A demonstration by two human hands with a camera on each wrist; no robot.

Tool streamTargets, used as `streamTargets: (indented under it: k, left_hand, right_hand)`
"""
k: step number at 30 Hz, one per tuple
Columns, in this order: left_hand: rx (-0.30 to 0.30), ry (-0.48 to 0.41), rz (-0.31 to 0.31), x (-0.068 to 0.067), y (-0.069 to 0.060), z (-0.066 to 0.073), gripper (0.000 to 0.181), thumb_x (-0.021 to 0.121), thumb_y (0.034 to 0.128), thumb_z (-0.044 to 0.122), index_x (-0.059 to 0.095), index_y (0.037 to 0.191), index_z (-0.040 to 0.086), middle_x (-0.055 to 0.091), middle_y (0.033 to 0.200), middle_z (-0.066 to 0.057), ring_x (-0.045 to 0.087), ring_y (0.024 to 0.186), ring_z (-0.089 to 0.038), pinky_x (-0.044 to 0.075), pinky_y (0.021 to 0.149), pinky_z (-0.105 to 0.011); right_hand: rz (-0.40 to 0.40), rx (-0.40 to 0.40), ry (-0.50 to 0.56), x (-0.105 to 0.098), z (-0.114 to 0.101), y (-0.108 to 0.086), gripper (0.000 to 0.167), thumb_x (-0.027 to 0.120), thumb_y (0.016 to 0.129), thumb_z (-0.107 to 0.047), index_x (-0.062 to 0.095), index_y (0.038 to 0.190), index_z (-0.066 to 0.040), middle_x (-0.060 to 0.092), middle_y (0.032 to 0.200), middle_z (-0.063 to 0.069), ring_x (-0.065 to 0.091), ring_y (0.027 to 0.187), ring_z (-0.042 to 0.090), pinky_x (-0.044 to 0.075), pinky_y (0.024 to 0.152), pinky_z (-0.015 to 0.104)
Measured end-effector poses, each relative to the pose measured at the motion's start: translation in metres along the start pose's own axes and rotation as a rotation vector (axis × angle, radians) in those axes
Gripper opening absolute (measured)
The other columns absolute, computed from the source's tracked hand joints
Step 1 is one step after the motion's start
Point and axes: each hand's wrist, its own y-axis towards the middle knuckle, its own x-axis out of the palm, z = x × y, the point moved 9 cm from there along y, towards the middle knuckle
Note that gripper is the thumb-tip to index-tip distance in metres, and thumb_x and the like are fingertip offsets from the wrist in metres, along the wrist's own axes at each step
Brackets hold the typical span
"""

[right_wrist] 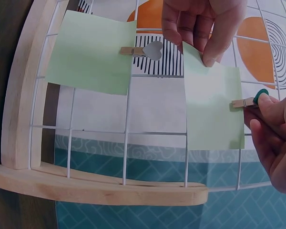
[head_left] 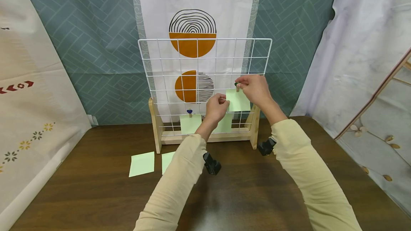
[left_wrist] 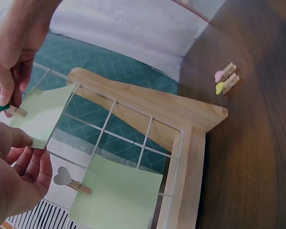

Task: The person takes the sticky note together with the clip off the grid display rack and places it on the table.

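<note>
Near the right of a white wire grid, a pale green paper note is held against the wires. My left hand pinches the note's left edge between thumb and fingers. At its top edge, my right hand pinches a small wooden clothespin with a dark green heart, its tip over the paper. Below, another green note hangs from a clothespin with a silver heart. To the left, a third note hangs from a blue-heart clothespin.
The grid stands in a wooden base on a dark brown table. Two green notes lie at the front left, one partly left of the other. Pink and yellow heart clothespins lie beyond the base's right end.
</note>
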Motion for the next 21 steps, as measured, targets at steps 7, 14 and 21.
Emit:
streamTargets:
  k: [7,14,21]
  left_hand:
    - [0.012,0.022,-0.017,-0.002,-0.001,0.001,0.021,0.059,0.0936,0.005,0.063,0.112,-0.004,0.063,0.100,-0.014,0.058,0.093,-0.024,0.048,0.074,-0.028]
    - [0.029,0.018,-0.034,-0.003,-0.002,0.001,0.020,0.059,0.0939,0.005,0.063,0.111,-0.004,0.062,0.099,-0.014,0.057,0.093,-0.024,0.047,0.075,-0.029]
    - [0.058,0.044,-0.053,-0.007,-0.005,-0.004,0.018,0.060,0.0937,0.006,0.064,0.108,-0.004,0.062,0.098,-0.012,0.056,0.093,-0.024,0.047,0.074,-0.029]
  right_hand:
    - [0.045,-0.020,0.001,-0.007,-0.004,0.000,0.019,0.060,0.095,-0.009,0.073,0.109,-0.002,0.071,0.101,0.013,0.058,0.070,0.025,0.035,0.056,0.030]
    - [0.077,-0.009,0.081,-0.015,-0.007,-0.002,0.020,0.062,0.095,-0.009,0.071,0.111,-0.002,0.071,0.103,0.015,0.066,0.087,0.029,0.045,0.064,0.034]
    - [0.030,0.052,0.232,-0.011,0.004,-0.006,0.025,0.059,0.097,-0.008,0.065,0.119,0.001,0.067,0.114,0.017,0.067,0.091,0.032,0.054,0.075,0.036]
